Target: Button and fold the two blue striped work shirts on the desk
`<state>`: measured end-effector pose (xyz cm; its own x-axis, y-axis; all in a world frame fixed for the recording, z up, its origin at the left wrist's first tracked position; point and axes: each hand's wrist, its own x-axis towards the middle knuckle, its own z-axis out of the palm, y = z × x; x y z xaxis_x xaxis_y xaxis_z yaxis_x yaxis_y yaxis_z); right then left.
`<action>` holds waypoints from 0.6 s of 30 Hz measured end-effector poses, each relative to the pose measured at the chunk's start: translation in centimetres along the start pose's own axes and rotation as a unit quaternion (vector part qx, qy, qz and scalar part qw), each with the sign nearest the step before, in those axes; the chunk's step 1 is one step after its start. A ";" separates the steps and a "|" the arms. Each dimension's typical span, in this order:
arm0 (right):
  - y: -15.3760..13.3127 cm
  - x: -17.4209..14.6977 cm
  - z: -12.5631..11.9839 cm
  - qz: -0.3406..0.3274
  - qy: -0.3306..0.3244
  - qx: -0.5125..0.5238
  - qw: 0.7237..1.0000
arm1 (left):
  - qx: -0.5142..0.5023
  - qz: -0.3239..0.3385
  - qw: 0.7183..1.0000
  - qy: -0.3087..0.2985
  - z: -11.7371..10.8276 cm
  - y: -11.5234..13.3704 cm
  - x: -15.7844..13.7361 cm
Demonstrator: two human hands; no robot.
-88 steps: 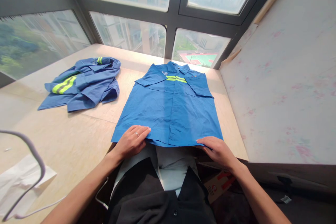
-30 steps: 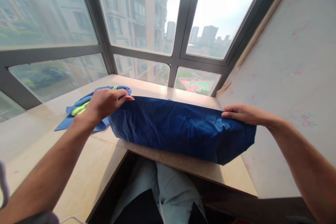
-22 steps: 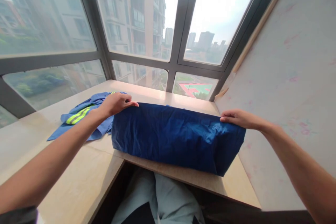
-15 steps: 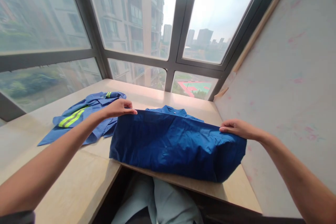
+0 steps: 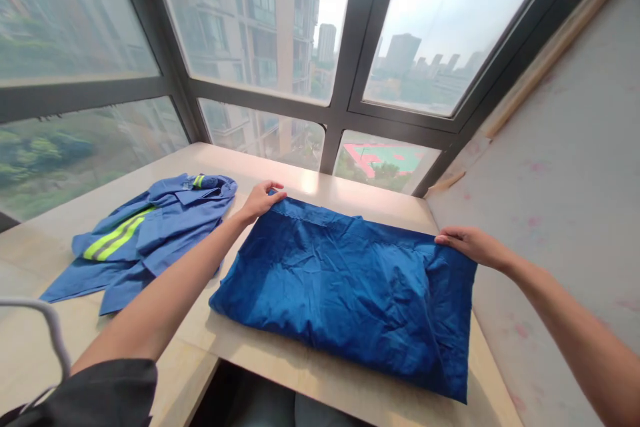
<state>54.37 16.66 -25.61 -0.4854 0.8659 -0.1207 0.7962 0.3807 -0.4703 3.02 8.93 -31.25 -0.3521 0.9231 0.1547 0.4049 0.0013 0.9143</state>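
Note:
A dark blue garment, probably a shirt given the collar seen a moment ago, lies folded into a wide rectangle on the wooden tabletop. My left hand pinches its far left corner between thumb and fingers. At the far right edge, my right hand grips the cloth the same way. The hem between them runs nearly straight, and creases cross the middle of the cloth. Whatever lies beneath the folded layer is hidden.
To the left lies a crumpled lighter blue work jacket with yellow reflective strips. Windows in grey frames stand behind the table, and a patterned wall rises at the right. A pale cable curves at lower left.
Both hands have moved away from me with the hem, laying the raised flap over the collar, which is now covered. My view has shifted slightly.

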 end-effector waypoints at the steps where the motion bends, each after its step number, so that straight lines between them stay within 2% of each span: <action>1: 0.5 1.3 0.2 -0.006 0.011 -0.005 1.000 | 0.005 0.007 1.000 0.007 0.7 -0.6 1.2; 6: 3.2 7.6 1.9 -0.026 0.051 -0.006 0.998 | 0.019 -0.006 1.000 0.022 3.8 -3.6 6.0; 10: 5.4 11.7 3.8 -0.026 0.042 -0.002 0.999 | 0.037 -0.033 0.998 0.045 5.8 -6.9 8.3; 15: 8.8 13.8 6.6 0.000 0.032 0.001 0.999 | 0.058 -0.078 0.994 0.049 7.2 -11.1 9.3; 18: 10.6 13.9 8.2 0.024 0.046 0.002 0.999 | 0.116 -0.102 0.987 0.053 7.5 -12.1 9.1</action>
<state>53.10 30.04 -39.48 -0.4116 0.9092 -0.0633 0.8162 0.3368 -0.4695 1.22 20.19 -43.69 -0.5272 0.8494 0.0261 0.4945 0.2816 0.8223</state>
